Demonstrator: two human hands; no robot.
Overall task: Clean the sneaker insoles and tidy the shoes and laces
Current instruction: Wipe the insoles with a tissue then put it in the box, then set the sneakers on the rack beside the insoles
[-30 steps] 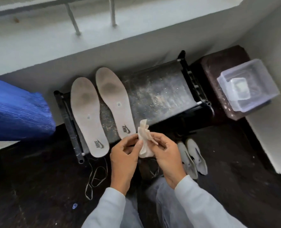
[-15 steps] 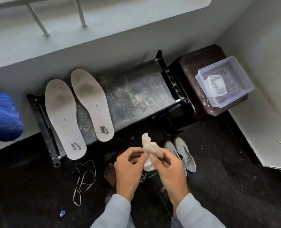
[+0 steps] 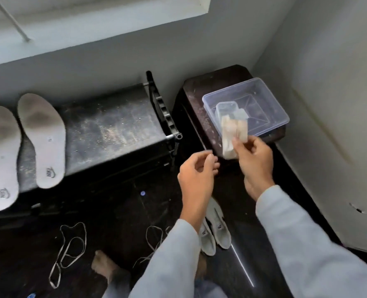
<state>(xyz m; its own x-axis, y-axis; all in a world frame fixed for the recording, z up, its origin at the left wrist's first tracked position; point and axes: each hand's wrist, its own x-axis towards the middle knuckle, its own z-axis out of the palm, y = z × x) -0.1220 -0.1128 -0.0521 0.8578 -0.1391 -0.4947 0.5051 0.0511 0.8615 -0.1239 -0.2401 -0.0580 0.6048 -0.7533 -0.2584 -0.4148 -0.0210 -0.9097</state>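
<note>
We look down into a corner of a room with a dark floor (image 3: 118, 222). The right hand (image 3: 254, 162) pinches a pale folded cloth (image 3: 231, 136) between thumb and fingers and holds it up. In the picture the cloth lies over the near edge of a clear plastic box (image 3: 272, 117). The left hand (image 3: 196, 174) hangs in the air just left of it, with fingers loosely curled and nothing in them. The two hands are near each other but apart.

The clear box stands on a dark stand (image 3: 196, 91) in the corner, and inside it there is a smaller clear container (image 3: 226, 107) (what it contains we cannot tell).

To the left of the stand there is a black, dusty surface (image 3: 113, 130). On its left part two white insoles lie side by side, the heel ends towards us: the left insole (image 3: 0, 158) and the right insole (image 3: 41, 140). Both have grey dirt marks at the far end and a logo at the heel, and their heels reach past the near edge of the surface.

On the floor near us stands a pair of white sneakers (image 3: 220, 229), partly hidden behind the left forearm. Two loose laces lie on the floor too: one lace (image 3: 68, 250) below the insoles, a second lace (image 3: 153, 237) just left of the left sleeve.
</note>
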